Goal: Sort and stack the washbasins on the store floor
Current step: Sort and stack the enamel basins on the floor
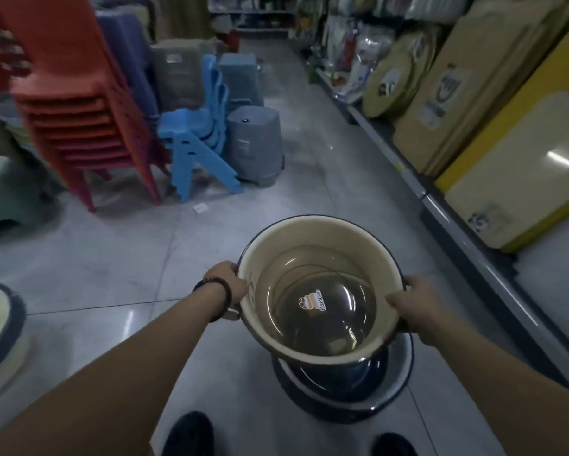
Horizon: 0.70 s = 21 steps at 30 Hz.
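Basin (309, 238) gripped at opposite rims by left hand (230, 287) and right hand (414, 304), so I'd level it and lower it centred onto the stack (342, 393) below.

L forearm (128, 357) & R forearm (493, 366) bare. L wrist: dark beaded bracelet (220, 299), thin dark band alongside. Dark round-toed shoes (191, 434).

Your store light is dim and cool, falling from overhead. It streaks white glare on the floor (118, 258), inside the basin (309, 236) and on the panel (523, 166). Your wide lens bends the edges, and the chairs (69, 126) smear with blur.
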{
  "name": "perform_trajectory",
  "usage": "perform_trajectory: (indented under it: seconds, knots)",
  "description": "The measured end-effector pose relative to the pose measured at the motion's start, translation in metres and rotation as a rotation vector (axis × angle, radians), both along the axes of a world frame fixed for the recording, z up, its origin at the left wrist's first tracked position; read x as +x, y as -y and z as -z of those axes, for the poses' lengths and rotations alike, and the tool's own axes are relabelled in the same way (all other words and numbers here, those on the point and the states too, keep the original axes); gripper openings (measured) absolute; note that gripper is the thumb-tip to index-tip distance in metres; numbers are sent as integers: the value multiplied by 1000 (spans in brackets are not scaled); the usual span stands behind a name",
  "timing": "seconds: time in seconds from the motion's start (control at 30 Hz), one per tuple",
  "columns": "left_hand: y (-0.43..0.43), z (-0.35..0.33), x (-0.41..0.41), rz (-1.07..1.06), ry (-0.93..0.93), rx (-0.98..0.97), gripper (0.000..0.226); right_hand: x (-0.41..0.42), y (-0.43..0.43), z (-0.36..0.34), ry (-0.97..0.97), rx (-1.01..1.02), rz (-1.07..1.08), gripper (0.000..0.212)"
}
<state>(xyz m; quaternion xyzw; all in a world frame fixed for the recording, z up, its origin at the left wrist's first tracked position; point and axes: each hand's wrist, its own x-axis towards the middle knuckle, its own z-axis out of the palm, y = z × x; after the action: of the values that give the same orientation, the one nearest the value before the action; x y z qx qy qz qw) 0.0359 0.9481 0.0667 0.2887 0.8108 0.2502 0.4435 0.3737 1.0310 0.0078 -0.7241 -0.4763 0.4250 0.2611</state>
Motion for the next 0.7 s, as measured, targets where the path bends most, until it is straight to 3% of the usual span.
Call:
perform_trajectory:
  seconds: [0.17,0.27,0.33,0.43,0.6,0.7]
  knots:
    - [-44,25,28,-102,183,83,78,23,-2,10,-109,-134,161,32]
    - [-53,39,51,-171,358,41,57,15,-3,-2,-224,-165,213,23]
    - [-57,56,65,-189,411,27,64,11,1,-8,-276,-216,194,32]
    - [-65,61,68,-163,309,111,66,23,3,-14,-329,-338,106,31]
    - [-65,32,62,132,23,102,53,65,-1,-22,-4,-124,120,36]
    - [-68,37,63,-28,54,210,61,76,5,-15,-68,-201,152,26]
